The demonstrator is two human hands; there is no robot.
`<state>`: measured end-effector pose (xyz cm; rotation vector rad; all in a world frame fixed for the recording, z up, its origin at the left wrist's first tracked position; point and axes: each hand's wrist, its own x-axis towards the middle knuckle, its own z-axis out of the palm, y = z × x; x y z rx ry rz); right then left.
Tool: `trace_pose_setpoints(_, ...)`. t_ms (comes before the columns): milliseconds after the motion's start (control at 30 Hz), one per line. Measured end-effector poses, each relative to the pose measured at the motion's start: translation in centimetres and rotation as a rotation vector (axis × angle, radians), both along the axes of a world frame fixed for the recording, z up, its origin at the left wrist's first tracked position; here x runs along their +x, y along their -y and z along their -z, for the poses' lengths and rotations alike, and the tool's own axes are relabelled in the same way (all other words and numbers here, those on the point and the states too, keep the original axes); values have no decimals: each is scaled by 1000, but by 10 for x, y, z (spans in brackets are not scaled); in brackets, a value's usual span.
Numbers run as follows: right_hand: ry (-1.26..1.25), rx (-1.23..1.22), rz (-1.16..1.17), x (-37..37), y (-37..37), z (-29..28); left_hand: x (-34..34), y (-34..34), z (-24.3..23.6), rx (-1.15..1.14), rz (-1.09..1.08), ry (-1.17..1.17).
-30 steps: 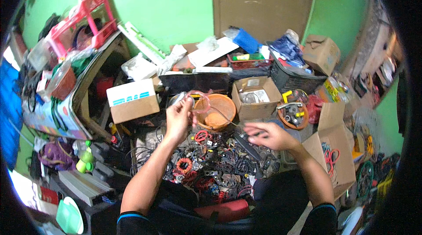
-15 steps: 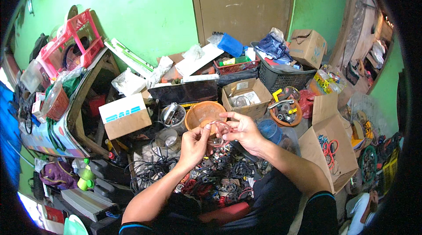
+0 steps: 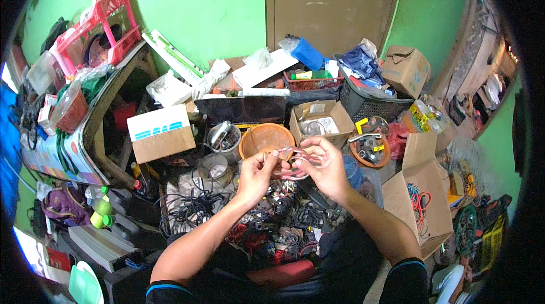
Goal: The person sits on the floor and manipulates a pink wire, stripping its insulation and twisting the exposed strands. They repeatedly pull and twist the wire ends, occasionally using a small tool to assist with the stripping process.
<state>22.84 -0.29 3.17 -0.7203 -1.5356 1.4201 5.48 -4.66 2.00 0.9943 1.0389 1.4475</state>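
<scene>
Between my two hands is a small loop of reddish wire (image 3: 290, 174), held up above a heap of mixed cables and small parts (image 3: 278, 213). My left hand (image 3: 258, 176) pinches one side of it with thumb and forefinger. The fingers of my right hand (image 3: 323, 169) are curled around the other side of the coil. Just behind the hands stands an orange bowl (image 3: 264, 134), partly covered by them. Black cables (image 3: 190, 207) lie tangled to the left of my left forearm.
An open cardboard box (image 3: 437, 204) with red and blue wires stands at my right. Farther back are an orange basin of tools (image 3: 374, 159), a small cardboard box (image 3: 340, 116) and a dark crate (image 3: 377, 105). A white and brown box (image 3: 162, 148) and a grey bucket (image 3: 230, 148) are on the left.
Both hands have shifted slightly, the right one lower and to the right, and the wire coil between them looks more gathered in the right fingers. The whole view has turned a little.
</scene>
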Motion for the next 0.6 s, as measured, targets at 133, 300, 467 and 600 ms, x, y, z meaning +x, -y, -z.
trace_pose_setpoints(133, 224, 28, 63, 8, -7, -4, -15, -3, -2, -21, -145, -170)
trace_pose_setpoints(300, 62, 76, -50, -2, -3, -6, -33, -29, 14, -30, -358, -281)
trace_pose_setpoints(467, -427, 122, -405, -6, 31, -52, -57, -51, 29, -87, -357, -299)
trace_pose_setpoints(600, -406, 11, -398, 12, 41, -78, -29, -36, 11, -138, -133, -308)
